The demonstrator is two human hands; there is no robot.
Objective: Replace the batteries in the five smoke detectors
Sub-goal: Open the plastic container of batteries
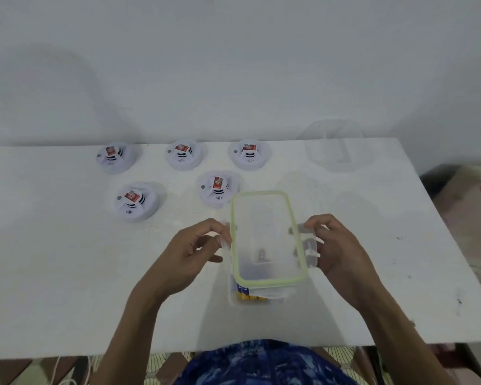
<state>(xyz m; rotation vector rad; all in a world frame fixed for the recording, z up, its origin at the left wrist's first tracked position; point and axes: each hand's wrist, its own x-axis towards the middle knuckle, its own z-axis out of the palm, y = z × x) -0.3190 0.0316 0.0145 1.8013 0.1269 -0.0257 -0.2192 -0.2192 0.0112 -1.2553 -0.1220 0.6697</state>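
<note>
Pinching the side clips of the lid [267, 234], both hands, left hand [190, 255] and right hand [336, 245], are lifting; a sudden release risks tipping the battery container [257, 297] off the desk [67, 273].

Both hands forward, left hand [197, 254] and right hand [335, 245] with fingers curled inward

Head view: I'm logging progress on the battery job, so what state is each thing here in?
Clear plastic box with green-rimmed lid: lid on, side latches being worked.
Blue-and-yellow batteries: inside the box.
Five white round smoke detectors: on the white table, untouched.
Empty clear plastic container: lidless, far right.
Left hand: fingers on the left latch.
Right hand: fingers curled round the right latch.
</note>
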